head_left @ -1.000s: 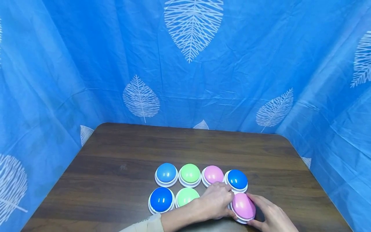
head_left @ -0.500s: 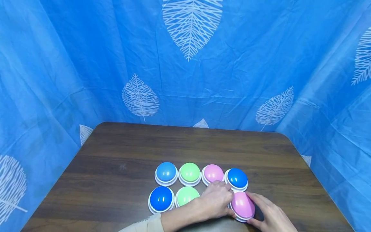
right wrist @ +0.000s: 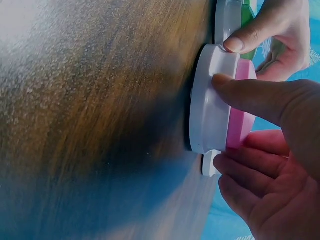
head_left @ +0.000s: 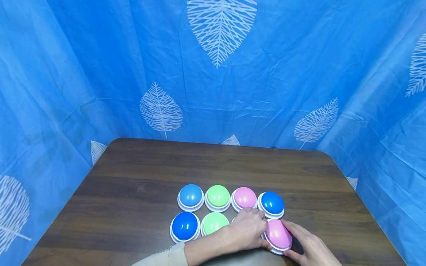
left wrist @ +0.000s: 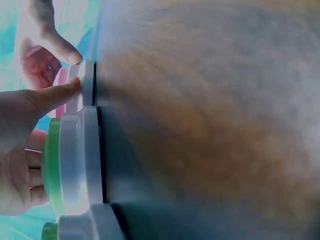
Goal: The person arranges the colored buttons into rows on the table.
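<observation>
A pink dome push button (head_left: 279, 235) with a white base sits at the right end of the near row. My right hand (head_left: 311, 245) grips it from the right, thumb on the near side of the base and fingers on the far side. My left hand (head_left: 247, 229) holds the same button from the left, its thumb (left wrist: 62, 96) against the white base. Beneath the left hand is a green push button (left wrist: 52, 167), mostly hidden in the head view. Its neighbours in the row are another green button (head_left: 215, 222) and a dark blue button (head_left: 185, 226).
Behind stands a second row: a light blue button (head_left: 190, 195), a green button (head_left: 217, 196), a pink button (head_left: 244, 197) and a dark blue button (head_left: 272, 203). All stand on a dark wooden table (head_left: 133, 207). Blue leaf-print cloth (head_left: 266, 81) hangs around the table.
The gripped pink button has shifted very slightly left, and my right hand with it. My left hand stays almost still. The head view has tilted a little.
</observation>
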The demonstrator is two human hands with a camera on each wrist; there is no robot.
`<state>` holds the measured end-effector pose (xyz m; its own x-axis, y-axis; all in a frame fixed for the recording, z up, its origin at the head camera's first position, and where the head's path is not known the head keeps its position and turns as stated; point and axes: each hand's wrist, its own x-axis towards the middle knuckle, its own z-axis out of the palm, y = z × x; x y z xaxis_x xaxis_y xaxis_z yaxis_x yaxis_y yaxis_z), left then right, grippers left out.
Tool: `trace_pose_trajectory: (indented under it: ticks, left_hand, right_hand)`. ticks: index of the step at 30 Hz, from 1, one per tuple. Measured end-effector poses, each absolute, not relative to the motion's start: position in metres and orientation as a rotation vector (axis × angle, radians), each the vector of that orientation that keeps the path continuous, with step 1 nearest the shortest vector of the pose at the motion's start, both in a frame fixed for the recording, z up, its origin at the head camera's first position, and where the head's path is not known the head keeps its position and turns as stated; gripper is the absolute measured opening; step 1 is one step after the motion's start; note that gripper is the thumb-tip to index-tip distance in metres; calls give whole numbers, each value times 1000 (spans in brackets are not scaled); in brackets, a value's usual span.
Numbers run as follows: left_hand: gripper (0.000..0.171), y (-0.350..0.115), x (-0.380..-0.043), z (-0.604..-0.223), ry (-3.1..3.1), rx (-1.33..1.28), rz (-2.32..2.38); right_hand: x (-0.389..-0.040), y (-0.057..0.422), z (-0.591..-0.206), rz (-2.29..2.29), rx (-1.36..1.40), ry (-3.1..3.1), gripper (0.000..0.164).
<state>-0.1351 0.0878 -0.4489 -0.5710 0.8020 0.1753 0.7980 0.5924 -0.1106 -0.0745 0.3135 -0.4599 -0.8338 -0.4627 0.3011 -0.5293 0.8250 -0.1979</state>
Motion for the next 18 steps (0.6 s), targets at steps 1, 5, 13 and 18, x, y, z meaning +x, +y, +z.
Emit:
trace_pose_trajectory:
  ticks: [1, 5, 13, 18]
  left_hand:
    - [49, 88, -135, -449, -2617, -1332, 24]
    - [49, 89, -135, -449, -2624, -1328, 17]
    - [57, 83, -132, -446, -2618, -1333, 23]
    - [63, 68, -128, -431, -2626, -1310, -2]
  right_hand:
    - [-74, 314, -460, 406, 764, -2775, 78]
    - [-75, 314, -455, 470, 731, -2893, 78]
    - [-74, 306, -443, 617, 531, -3060, 86]
    - [-77, 292, -437, 586, 486, -2928, 78]
